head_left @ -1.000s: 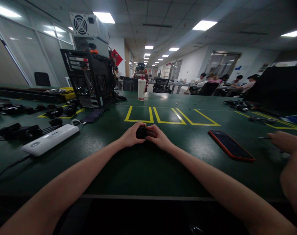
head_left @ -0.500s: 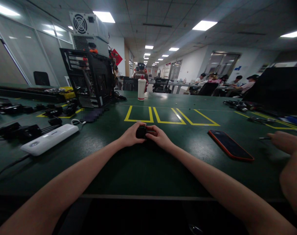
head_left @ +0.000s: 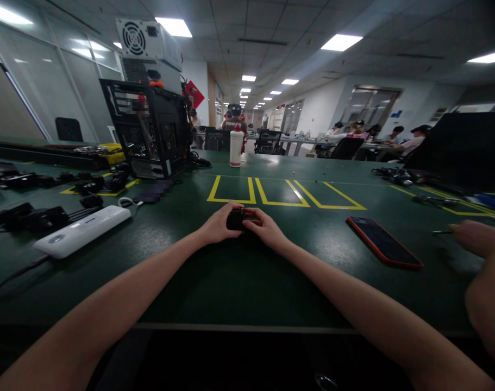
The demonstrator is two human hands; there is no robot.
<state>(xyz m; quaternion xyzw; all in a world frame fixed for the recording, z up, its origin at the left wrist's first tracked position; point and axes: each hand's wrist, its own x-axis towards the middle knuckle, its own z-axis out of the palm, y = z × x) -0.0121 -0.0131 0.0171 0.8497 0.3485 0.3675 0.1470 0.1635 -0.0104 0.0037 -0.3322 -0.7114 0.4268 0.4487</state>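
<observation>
Between my hands, just above the green tabletop (head_left: 247, 282), is a small black rounded object (head_left: 235, 219); it is too dark to name its kind. My left hand (head_left: 218, 225) is closed around its left side, thumb below and fingers above. From the right, my right hand (head_left: 267, 228) pinches the object's right edge with bent fingertips, and a thin dark part shows there. The underside of the object is hidden in shadow.
An orange-edged phone (head_left: 384, 242) lies to the right, near another person's hand (head_left: 471, 237) holding a thin metal tool. At left are a white power strip (head_left: 84, 231), black adapters (head_left: 31, 217) and an open computer case (head_left: 149, 130). A white cup (head_left: 235, 147) stands beyond yellow tape outlines (head_left: 231, 200).
Both my hands stay in place on the black object, with at most a tiny shift of it. The other person's hand at right has moved very slightly.
</observation>
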